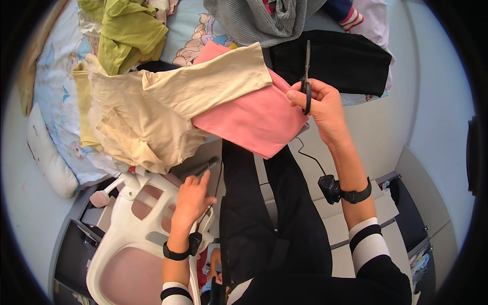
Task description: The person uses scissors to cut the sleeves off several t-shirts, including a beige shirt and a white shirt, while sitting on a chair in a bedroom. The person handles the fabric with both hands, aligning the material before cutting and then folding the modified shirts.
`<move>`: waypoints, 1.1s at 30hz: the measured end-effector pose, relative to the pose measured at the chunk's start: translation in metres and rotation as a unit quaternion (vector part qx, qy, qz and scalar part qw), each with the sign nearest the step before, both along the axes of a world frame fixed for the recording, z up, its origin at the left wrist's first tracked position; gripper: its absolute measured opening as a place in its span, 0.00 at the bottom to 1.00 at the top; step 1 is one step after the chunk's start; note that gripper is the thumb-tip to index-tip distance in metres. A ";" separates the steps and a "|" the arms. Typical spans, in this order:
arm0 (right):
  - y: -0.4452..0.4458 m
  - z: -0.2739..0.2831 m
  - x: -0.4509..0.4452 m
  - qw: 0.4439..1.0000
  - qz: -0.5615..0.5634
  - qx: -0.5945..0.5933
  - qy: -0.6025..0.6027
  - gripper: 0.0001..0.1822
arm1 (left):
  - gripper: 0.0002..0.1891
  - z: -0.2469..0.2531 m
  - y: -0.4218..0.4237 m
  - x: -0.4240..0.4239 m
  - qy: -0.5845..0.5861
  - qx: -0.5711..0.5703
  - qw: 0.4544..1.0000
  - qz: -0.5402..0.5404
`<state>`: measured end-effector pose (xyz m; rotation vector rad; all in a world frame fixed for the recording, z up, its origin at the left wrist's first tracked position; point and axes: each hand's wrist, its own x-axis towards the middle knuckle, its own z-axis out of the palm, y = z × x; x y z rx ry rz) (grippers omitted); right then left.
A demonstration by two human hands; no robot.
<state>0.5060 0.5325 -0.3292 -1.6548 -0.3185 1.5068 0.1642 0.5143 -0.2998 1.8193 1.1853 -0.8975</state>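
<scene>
My right hand [320,105] holds black-handled scissors [307,76] by the finger loops, with the blades pointing up and away from me. Just left of it lies a folded pink cloth [253,122]. Across part of the pink cloth stretches the sleeve of a cream long-sleeved garment [141,114], whose body spreads to the left. My left hand [193,198] hangs below the cream garment with nothing in it, fingers apart, beside the white and pink chair. A folded black garment [331,61] lies beyond the scissors.
A green garment [131,34] and a gray corded one [259,23] lie on the printed bed sheet [49,76]. A white and pink plastic chair [141,228] stands at lower left. Cables run from both wrist devices. Part of another person shows at the bottom.
</scene>
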 end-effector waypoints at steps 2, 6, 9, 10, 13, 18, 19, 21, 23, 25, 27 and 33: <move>0.004 0.002 -0.006 1.000 0.012 0.007 -0.005 0.10 | 0.36 0.010 0.018 0.024 0.082 -0.108 0.982 0.130; 0.007 0.000 -0.009 1.000 0.016 0.016 -0.014 0.10 | 0.25 -0.006 0.035 0.047 -0.255 0.227 0.940 0.010; 0.008 -0.004 -0.014 0.999 0.005 0.024 -0.029 0.10 | 0.22 -0.011 0.054 0.078 -0.366 0.230 0.898 0.077; 0.009 -0.005 -0.015 0.999 -0.001 0.021 -0.041 0.11 | 0.23 -0.008 0.060 0.088 -0.383 0.207 0.889 0.137; 0.013 -0.008 -0.020 0.996 -0.044 0.030 -0.067 0.11 | 0.20 -0.006 0.085 0.125 -0.429 0.209 0.853 0.214; 0.038 -0.014 -0.028 0.987 -0.124 0.075 -0.064 0.12 | 0.19 -0.047 0.126 0.173 -0.466 0.321 0.795 0.217; 0.043 -0.014 -0.030 0.985 -0.133 0.081 -0.071 0.12 | 0.20 -0.054 0.131 0.180 -0.462 0.329 0.794 0.218; 0.054 -0.020 -0.029 0.981 -0.152 0.094 -0.082 0.13 | 0.21 -0.066 0.138 0.190 -0.453 0.345 0.793 0.219; 0.058 -0.040 -0.025 0.978 -0.140 0.133 -0.082 0.14 | 0.21 -0.068 0.139 0.194 -0.440 0.350 0.800 0.210; 0.062 -0.046 -0.024 0.986 -0.113 0.115 -0.050 0.15 | 0.21 -0.070 0.139 0.196 -0.430 0.344 0.808 0.212; 0.065 -0.050 -0.026 0.986 -0.104 0.121 -0.057 0.14 | 0.21 -0.071 0.141 0.196 -0.425 0.330 0.813 0.222; 0.067 -0.050 -0.027 0.982 -0.111 0.142 -0.047 0.12 | 0.20 -0.070 0.141 0.196 -0.436 0.272 0.811 0.278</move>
